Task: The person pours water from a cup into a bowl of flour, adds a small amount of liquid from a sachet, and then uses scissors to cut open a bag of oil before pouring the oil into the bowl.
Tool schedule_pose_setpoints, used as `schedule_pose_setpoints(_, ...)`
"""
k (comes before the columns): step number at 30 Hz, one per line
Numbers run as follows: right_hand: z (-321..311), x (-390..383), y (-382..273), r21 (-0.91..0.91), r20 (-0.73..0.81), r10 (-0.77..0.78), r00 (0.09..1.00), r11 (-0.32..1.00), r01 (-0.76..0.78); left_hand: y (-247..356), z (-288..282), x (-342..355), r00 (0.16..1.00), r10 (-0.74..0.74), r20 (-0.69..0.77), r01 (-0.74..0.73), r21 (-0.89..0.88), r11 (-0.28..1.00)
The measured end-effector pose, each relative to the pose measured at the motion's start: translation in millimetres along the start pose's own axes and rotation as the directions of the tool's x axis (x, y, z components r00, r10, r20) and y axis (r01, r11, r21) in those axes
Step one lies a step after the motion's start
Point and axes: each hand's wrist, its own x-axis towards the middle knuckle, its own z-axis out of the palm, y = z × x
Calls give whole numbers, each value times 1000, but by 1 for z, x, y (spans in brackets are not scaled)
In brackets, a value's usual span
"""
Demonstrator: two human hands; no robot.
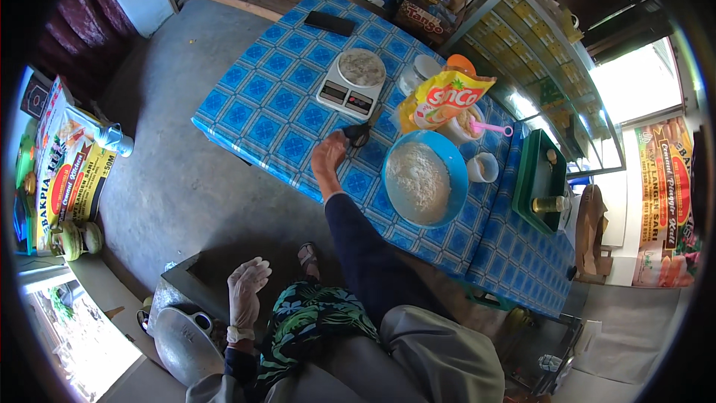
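Observation:
My right hand (330, 160), bare, reaches over the near edge of the table with its fingers closed at the black handles of a pair of scissors (359, 135). Just beyond the scissors stands a white kitchen scale (350, 97) with a round metal-coloured top. To the right of that hand is a blue bowl (460, 179) of white flour (418, 183). My left hand (248, 291) wears a thin white glove and is raised beside my lap, away from the table. Its fingers are stretched out and it holds nothing.
On the blue checked tablecloth (257, 97) are a yellow packet (440, 97), a pink spoon (492, 129), a white cup (483, 168) and a dark phone (330, 23). A green tray (526, 172) holds a jar (549, 204). A glass cabinet (537, 52) stands behind; a large metal pan (186, 347) sits lower left.

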Motion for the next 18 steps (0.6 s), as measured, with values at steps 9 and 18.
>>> schedule_pose_setpoints(9,-23,-85,-91,493,741,-513,432,854,168,3,-30,7,982,-25,-186,18,-43,999)
schedule_pose_setpoints(18,-220,-161,46,542,576,215,789,622,-565,-1,46,61,978,-88,189,78,59,995)
